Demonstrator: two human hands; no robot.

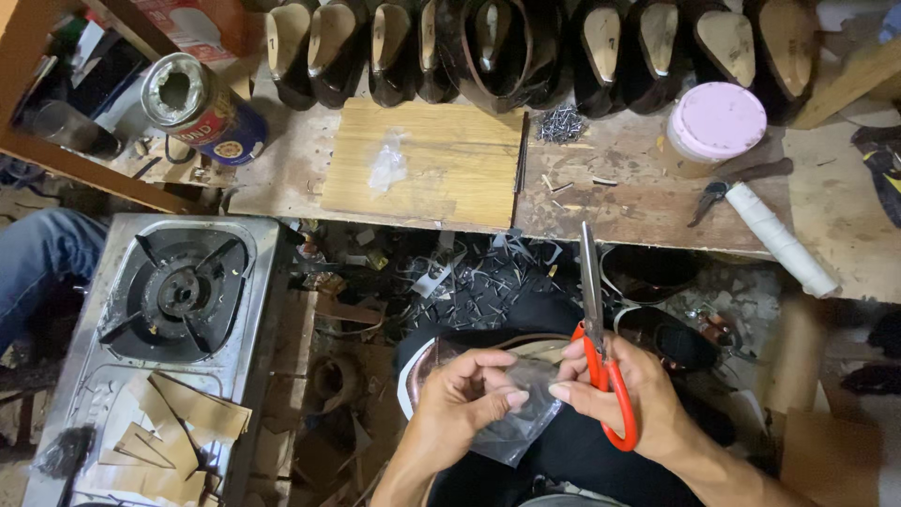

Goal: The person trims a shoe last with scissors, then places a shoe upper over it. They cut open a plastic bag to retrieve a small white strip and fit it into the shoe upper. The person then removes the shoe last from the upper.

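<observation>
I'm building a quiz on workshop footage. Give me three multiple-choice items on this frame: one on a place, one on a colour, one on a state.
1. Where does the gas stove stand?
A. On the workbench
B. Low down, on the person's left
C. Behind the row of shoes

2. What colour are the handles of the scissors?
A. Red
B. Blue
C. Black

3. How is the clear plastic piece held?
A. Lying free on the workbench
B. By the left hand alone
C. By both hands

Answers:
1 B: the stove sits below the workbench edge, on the left of the view.
2 A: red loops hang from the right hand, blades pointing up.
3 C: the left hand pinches it, and the right fingertips touch its edge.
</observation>
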